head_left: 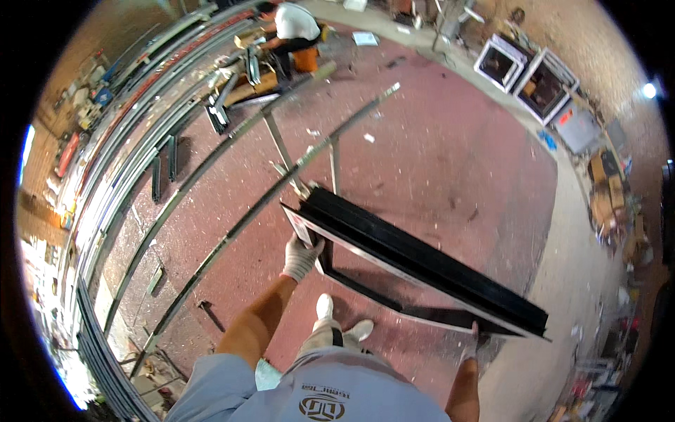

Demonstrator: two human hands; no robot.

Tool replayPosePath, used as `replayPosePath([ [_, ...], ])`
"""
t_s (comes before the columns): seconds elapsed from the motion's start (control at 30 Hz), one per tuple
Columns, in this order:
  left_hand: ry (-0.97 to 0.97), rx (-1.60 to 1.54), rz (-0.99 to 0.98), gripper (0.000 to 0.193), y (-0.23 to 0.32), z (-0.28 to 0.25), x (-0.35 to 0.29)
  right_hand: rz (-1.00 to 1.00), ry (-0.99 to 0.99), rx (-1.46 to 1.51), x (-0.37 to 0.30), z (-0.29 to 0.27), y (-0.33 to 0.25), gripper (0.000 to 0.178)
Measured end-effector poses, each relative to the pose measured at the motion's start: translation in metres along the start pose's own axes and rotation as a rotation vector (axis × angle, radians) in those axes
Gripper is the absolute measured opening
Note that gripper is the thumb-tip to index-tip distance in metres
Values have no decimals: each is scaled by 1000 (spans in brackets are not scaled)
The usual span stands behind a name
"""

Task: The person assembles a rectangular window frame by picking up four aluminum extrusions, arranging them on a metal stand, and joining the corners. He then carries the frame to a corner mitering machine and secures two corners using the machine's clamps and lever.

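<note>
A black rectangular metal frame (429, 264) with pale edges is held up in front of my body, tilted down toward the right. My left hand (301, 259), in a white knit glove, grips its left end, the fingers partly hidden behind the profile. Its lower right corner is in my right hand (471, 346), with a finger or thumb showing against the edge and the rest in shadow. Just past the frame's far left corner runs a long metal rail (242, 219) of a low rack.
A second rail (186, 186) lies parallel to the left. Long metal profiles (130, 133) are stacked beyond it. Another person (295, 32) bends over work at the far left. White-framed panels (545, 84) lean along the right wall, near cardboard boxes (606, 186). A hammer-like tool (211, 315) lies on the floor.
</note>
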State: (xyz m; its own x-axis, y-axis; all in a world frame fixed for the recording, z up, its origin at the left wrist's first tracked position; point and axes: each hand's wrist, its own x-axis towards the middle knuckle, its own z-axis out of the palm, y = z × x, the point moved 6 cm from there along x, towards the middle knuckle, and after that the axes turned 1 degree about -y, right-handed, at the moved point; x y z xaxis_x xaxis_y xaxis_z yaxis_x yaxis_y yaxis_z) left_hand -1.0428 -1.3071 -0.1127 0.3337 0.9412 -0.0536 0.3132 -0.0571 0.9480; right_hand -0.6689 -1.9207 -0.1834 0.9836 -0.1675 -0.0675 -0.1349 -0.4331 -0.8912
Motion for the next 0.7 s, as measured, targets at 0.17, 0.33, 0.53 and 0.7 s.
replayPosePath([
  [0.17,-72,-102,-111,53,-10,-5,-6,43,-216,-36,10,17,-5,75],
  [0.33,-124,-183,-51,59,3,4,-3,-166,-216,-3,25,4,13,73],
  [0.53,-95,259,46,65,-34,-16,-3,-126,-252,-105,15,21,24,67],
  [0.7,-167,375,-99,67,3,-4,-18,-77,-254,-139,7,0,29,61],
])
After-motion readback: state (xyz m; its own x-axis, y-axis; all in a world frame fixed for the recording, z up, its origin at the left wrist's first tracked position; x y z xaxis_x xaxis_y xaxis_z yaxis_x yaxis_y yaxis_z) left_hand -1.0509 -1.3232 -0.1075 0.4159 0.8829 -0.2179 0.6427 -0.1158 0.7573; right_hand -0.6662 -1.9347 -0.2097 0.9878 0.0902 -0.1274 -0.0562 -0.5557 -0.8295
